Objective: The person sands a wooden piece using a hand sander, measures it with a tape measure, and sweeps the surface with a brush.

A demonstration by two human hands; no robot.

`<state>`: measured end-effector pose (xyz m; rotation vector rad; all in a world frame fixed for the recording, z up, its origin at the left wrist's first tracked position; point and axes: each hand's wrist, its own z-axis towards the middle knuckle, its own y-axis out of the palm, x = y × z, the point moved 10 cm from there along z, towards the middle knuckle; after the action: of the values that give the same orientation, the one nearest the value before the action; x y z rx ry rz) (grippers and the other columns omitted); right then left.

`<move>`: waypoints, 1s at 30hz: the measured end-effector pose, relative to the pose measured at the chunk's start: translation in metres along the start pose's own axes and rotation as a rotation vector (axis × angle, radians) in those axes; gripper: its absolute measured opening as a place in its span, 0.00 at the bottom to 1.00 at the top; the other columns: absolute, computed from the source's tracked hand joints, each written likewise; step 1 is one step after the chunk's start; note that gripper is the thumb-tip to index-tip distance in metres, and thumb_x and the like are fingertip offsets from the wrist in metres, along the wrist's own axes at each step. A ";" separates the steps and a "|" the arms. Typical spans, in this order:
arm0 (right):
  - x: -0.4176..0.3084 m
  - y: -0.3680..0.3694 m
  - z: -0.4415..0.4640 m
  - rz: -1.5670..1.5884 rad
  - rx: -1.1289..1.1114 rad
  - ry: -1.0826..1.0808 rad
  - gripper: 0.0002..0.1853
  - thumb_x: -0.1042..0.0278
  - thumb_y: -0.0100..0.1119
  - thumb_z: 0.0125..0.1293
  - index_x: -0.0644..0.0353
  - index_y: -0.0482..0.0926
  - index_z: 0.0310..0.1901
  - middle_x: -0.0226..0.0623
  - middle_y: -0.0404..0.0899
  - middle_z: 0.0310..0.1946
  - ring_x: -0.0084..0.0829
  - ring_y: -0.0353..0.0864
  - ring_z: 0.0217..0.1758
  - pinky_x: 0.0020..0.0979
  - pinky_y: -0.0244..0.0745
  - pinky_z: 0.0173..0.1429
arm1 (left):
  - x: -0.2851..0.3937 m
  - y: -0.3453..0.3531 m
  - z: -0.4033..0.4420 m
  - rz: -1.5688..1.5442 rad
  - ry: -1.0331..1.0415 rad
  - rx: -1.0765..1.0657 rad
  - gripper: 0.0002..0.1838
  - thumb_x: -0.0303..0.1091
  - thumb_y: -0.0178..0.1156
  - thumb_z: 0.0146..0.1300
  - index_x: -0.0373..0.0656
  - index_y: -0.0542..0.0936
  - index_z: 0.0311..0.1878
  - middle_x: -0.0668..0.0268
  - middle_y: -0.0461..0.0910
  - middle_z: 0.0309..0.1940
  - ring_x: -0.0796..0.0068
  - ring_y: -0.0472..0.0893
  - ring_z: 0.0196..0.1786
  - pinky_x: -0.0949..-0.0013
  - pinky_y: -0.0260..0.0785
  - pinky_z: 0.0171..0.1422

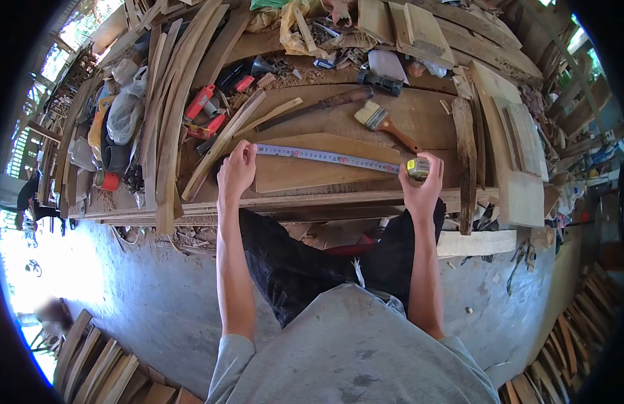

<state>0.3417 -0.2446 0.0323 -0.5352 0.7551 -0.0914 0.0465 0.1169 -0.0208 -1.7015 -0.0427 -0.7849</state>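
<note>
Pale brown wood lies under the measuring work: a flat, smooth wooden board [312, 178], its right part narrowing, rests on the wooden bench [420, 108] in front of the person. A white tape blade with black and red markings [325, 158] is drawn out across it, sloping slightly down toward the right. Whether the blade touches the board along its length cannot be told.

The left hand [236, 172] pinches the free end of the blade between its fingertips, at the board's left end. The right hand [424, 185] is clenched around a compact yellow-and-dark tape measure case [418, 168], just beyond the board's narrower end; the blade comes out of the case's left side.

Beyond the board, a flat paintbrush with pale bristles and a reddish-brown wooden handle [378, 120] lies slantwise, its handle reaching toward the right hand. To its left is a long, dark, narrow tool with a brown wooden handle [332, 102], and nearer the left hand a rough, light wooden strip [226, 143] lies at a slant. Red-and-black plastic-bodied tools [203, 102] sit beyond that strip.

Long, thin brown wooden slats [172, 114] are heaped at the left, with a crumpled whitish plastic bag [123, 122] beside them. At the right, a dark, weathered plank [464, 161] points toward the person, near pale, broad boards [521, 192].
</note>
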 end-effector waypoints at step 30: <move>0.019 -0.016 0.027 0.006 0.112 -0.011 0.23 0.69 0.80 0.67 0.60 0.79 0.59 0.47 0.79 0.55 0.52 0.81 0.57 0.48 0.79 0.62 | 0.002 -0.017 0.032 -0.064 0.169 0.171 0.24 0.48 0.43 0.92 0.34 0.76 0.52 0.42 0.86 0.31 0.49 0.87 0.22 0.45 0.80 0.39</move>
<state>0.3759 -0.2518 0.0446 -0.4264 0.7358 -0.1242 0.0555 0.1497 -0.0074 -1.4740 -0.0462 -0.9436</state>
